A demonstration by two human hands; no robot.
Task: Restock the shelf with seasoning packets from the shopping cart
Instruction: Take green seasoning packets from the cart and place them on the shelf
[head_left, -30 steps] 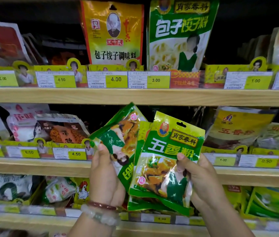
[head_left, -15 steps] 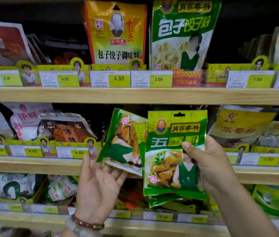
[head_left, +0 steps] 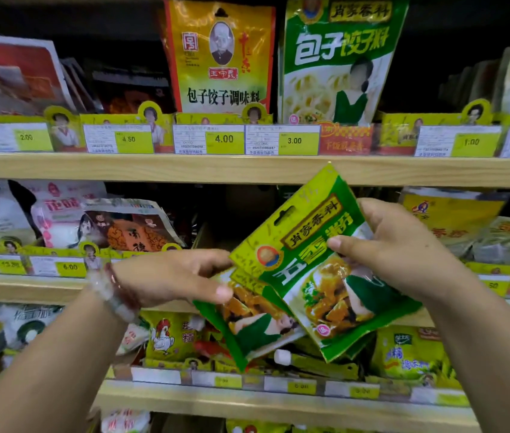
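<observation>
Now two green seasoning packets point(head_left: 319, 276) are held tilted in front of the middle shelf point(head_left: 247, 170): front pkt pinched by right hand point(head_left: 400, 248), rear pkt pinched by left hand point(head_left: 178, 276), thumb on top.

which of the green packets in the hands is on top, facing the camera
The green packet gripped by the right hand; its tilted front overlaps the lower packet pinched by the left hand.
</observation>
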